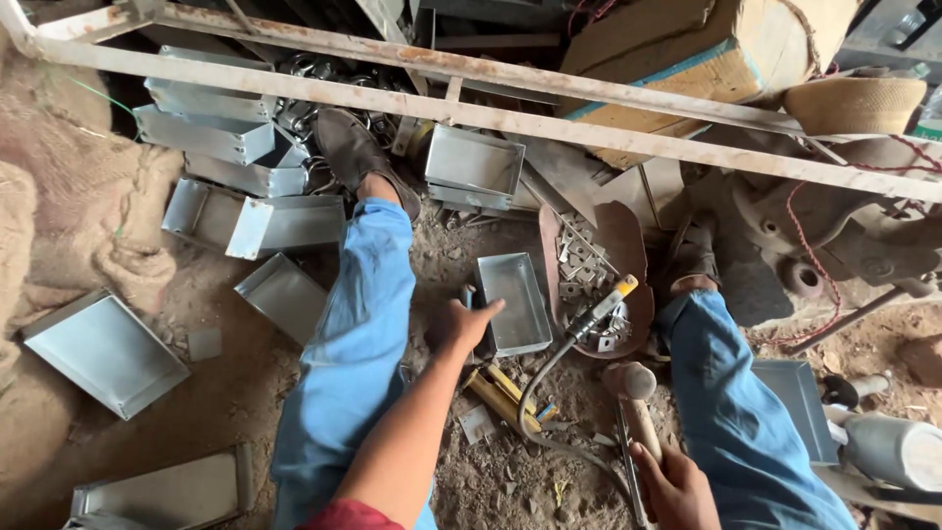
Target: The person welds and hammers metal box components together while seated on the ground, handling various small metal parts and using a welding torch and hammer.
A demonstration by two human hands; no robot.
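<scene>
A: What are the fingers doing at this moment?

B: The fingers of the left hand [463, 322] are closing around the near edge of a shallow grey metal tray [513, 302], which is lying on the dirt floor [491, 471] between the person's two legs. The thumb is pointing up over the rim. The right hand [675, 483] is wrapping tightly around the wooden handle of a hammer [633, 397], and its head is hanging above the ground, not touching the tray.

A: And how far is the work going, in your opinion?

B: I am judging that it is somewhere in the middle. Many similar metal trays [250, 162] are lying in a pile to the left, past the left leg [358, 334], and one bigger one [103, 351] is resting alone beside the sacking [69, 196]. Small metal brackets [587, 270] are waiting in a rusty curved pan [628, 245] just beside the tray. A screwdriver with a yellow handle [603, 306] is lying near it, too.

A: So this tray is not finished?

B: I cannot tell if anything is fitted inside it; it is looking empty
</scene>
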